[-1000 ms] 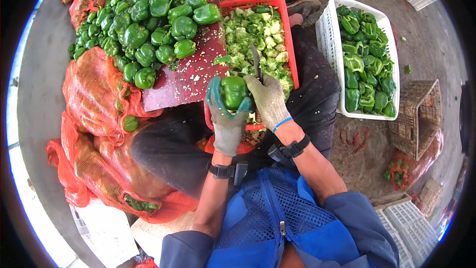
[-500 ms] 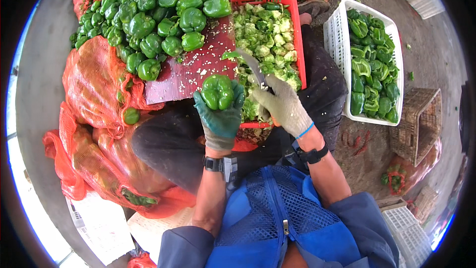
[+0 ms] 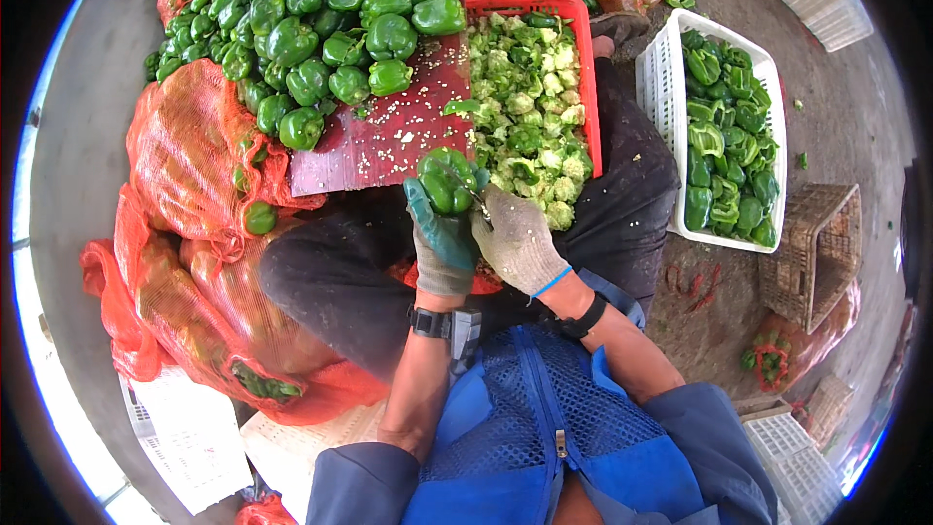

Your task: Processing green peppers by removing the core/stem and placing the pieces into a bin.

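A whole green bell pepper (image 3: 447,181) rests in my left hand (image 3: 442,228), which wears a green-coated glove with its fingers curled around it. Close against the pepper's right side is my right hand (image 3: 518,241), in a pale knit glove, closed on a knife (image 3: 478,198). Most of the blade is hidden by the pepper and the glove. Beyond my hands lies a dark red board (image 3: 389,141) strewn with pale seeds, with many green peppers (image 3: 292,39) heaped on it. A red crate (image 3: 588,87) to the right holds pale pepper cores (image 3: 530,87).
Cut green peppers (image 3: 734,136) fill a white crate (image 3: 645,87) on the right. Orange mesh sacks (image 3: 185,136) of peppers crowd the left side. A brown crate (image 3: 802,253) lies tipped on the floor, near another mesh sack (image 3: 807,345). My crossed legs frame the work area.
My right hand has brought the knife down and left to the pepper, hiding the blade. My left hand has shifted slightly right and turned the pepper.
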{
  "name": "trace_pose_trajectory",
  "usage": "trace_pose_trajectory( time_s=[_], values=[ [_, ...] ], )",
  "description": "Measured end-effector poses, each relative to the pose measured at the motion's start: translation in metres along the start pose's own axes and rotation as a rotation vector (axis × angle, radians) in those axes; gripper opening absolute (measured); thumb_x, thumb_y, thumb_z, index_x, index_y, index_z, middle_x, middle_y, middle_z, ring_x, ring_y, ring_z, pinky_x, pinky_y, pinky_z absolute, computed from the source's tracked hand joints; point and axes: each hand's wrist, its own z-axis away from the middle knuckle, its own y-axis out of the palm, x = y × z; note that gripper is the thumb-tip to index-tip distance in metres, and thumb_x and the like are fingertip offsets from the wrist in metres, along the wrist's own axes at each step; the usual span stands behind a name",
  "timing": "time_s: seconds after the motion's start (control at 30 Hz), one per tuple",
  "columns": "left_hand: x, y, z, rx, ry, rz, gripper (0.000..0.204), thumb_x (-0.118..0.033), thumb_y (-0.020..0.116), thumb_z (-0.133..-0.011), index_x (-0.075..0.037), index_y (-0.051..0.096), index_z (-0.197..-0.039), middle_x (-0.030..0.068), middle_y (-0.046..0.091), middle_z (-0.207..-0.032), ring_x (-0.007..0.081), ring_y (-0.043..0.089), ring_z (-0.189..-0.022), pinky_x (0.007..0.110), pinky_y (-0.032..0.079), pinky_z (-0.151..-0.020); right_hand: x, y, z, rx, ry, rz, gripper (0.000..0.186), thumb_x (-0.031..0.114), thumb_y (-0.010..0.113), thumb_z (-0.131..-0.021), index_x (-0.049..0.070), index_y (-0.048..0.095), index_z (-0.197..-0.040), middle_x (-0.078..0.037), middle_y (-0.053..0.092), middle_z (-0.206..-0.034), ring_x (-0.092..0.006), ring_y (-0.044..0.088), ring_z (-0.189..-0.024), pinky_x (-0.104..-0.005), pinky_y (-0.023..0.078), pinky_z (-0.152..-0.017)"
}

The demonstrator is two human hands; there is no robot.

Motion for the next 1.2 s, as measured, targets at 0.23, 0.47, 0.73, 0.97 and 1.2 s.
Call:
trace_pose_trajectory(
  time_s=[0.23, 0.47, 0.73, 0.97, 1.2],
  values=[
    [-0.020, 0.006, 0.006, 0.078, 0.150, -0.323, 0.064, -0.063, 0.050, -0.116, -0.010, 0.063, -0.149, 0.0065, 0.071, -0.135, 0.0211, 0.068, -0.122, 0.038, 0.054, -0.110, -0.010, 0.020, 0.000, 0.061, -0.073, 0.113, 0.026, 0.015, 0.074, -0.095, -0.003, 0.062, -0.109, -0.025, 0.068, -0.088, -0.0485, 0.069, -0.083, -0.0584, 0.054, -0.075],
    [-0.008, -0.002, -0.007, -0.051, 0.326, -0.522, 0.046, -0.029, 0.072, -0.112, -0.006, 0.063, -0.150, -0.0001, 0.071, -0.132, 0.0101, 0.064, -0.114, 0.029, 0.055, -0.098, -0.003, 0.007, -0.014, 0.076, -0.065, 0.122, 0.025, 0.012, 0.070, -0.095, -0.004, 0.062, -0.111, -0.027, 0.070, -0.089, -0.0492, 0.070, -0.086, -0.0600, 0.054, -0.077],
    [-0.025, -0.012, -0.010, -0.164, 0.260, -0.501, 0.042, -0.006, 0.075, -0.104, 0.005, 0.065, -0.144, 0.0065, 0.075, -0.127, 0.0133, 0.070, -0.109, 0.030, 0.058, -0.096, -0.004, 0.026, -0.019, 0.039, 0.021, 0.096, 0.022, 0.011, 0.072, -0.092, -0.001, 0.062, -0.106, -0.027, 0.069, -0.085, -0.0504, 0.069, -0.085, -0.0597, 0.055, -0.075],
    [-0.033, -0.016, -0.011, -0.215, 0.458, -0.712, 0.032, -0.006, 0.075, -0.103, 0.004, 0.073, -0.133, 0.0026, 0.077, -0.114, 0.0100, 0.068, -0.091, 0.027, 0.057, -0.080, -0.006, 0.039, -0.026, 0.039, -0.081, 0.122, 0.020, 0.013, 0.070, -0.095, 0.000, 0.063, -0.108, -0.025, 0.068, -0.085, -0.0486, 0.069, -0.085, -0.0579, 0.056, -0.076],
    [-0.052, -0.040, -0.022, -0.221, 0.263, -0.486, 0.029, -0.015, 0.078, -0.105, 0.001, 0.075, -0.128, 0.0033, 0.077, -0.114, 0.0132, 0.072, -0.093, 0.032, 0.060, -0.081, -0.020, 0.028, -0.067, 0.327, -0.500, 0.473, 0.016, 0.018, 0.072, -0.092, 0.002, 0.075, -0.097, -0.021, 0.074, -0.095, -0.0382, 0.076, -0.091, -0.0492, 0.061, -0.088]
  ],
)
